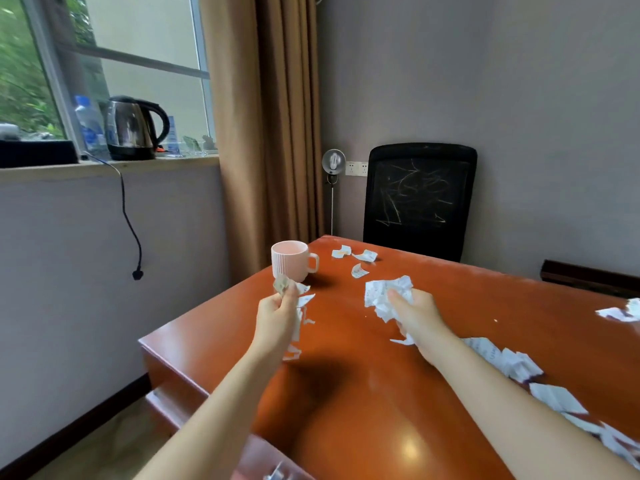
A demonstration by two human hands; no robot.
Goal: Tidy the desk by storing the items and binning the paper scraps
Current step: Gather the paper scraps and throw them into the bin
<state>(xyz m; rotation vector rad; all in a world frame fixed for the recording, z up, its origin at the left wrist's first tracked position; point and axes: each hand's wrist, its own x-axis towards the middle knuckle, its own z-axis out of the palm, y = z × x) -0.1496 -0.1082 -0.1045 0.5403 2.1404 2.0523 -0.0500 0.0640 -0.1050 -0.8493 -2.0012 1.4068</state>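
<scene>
Reddish-brown and glossy, the wooden desk (pixel 363 393) fills the lower right half of the frame. Near its far left corner stands a pale pink ribbed ceramic mug (pixel 291 263), upright, with its handle turned to the right. The part of its inside that shows is plain pink; what lies at its bottom I cannot tell.

The left hand (pixel 277 315) is just below the mug in the frame, raised over the desk. Its fingers are curled, and the fingertips pinch a small greyish crumpled paper scrap (pixel 282 285). Some white torn paper strips (pixel 300 313) hang down from the same hand on its right side.

The right hand (pixel 415 313) is at the centre of the frame, a little to the right. Its fingers are closed around a crumpled bunch of white printed paper (pixel 381 294), which sticks out to the upper left of the hand.

More of the paper is on the desk. Three small white scraps (pixel 360 270) lie near the far edge, to the right of the mug. A long row of white printed scraps (pixel 512 362) runs beside the right forearm toward the lower right corner. One more white piece (pixel 620 311) lies at the right edge of the frame.

Behind the desk stands a black mesh office chair (pixel 419 199) with pale scratch marks on its back. At the upper left, a steel electric kettle (pixel 133 128) and a clear plastic water bottle (pixel 88 123) stand on the window sill (pixel 104 166), beside a brown curtain (pixel 263 116).
</scene>
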